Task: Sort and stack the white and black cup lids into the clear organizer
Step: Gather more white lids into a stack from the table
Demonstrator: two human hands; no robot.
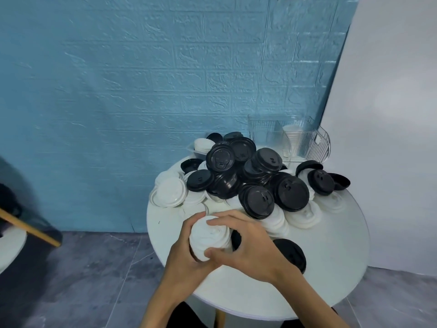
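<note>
- The fingers (221, 222) of the right hand (250, 249) are curled over the top and near side of a stack of white lids (210, 235), the thumb pressed low against its near edge; the stack is thus pinched between thumb and fingertips.
- The left hand (184, 254) is wrapped round the stack from the other side, fingers curled against its wall, so that the nested lids are kept square and are, it seems, being pressed into one tidy column.
- The stack is held just above the near part of the round white table (331, 268), in front of the loose heap, probably so that it can be carried as one piece rather than lid by lid.
- The black lids (257, 181) are piled in the middle of the table, some already nested in short stacks, with loose white lids (169, 192) spread around and beneath them; the sorting is judged to be at an early stage.
- One black lid (292, 253) lies apart near the right wrist, partly hidden by it.
- The clear organizer (288, 140) stands at the far right edge of the table against the wall; something white is seen in one compartment, likely lids already placed, though this cannot be told for certain.
- A reach across the heap would be called for, and the heap could be disturbed by it.
</note>
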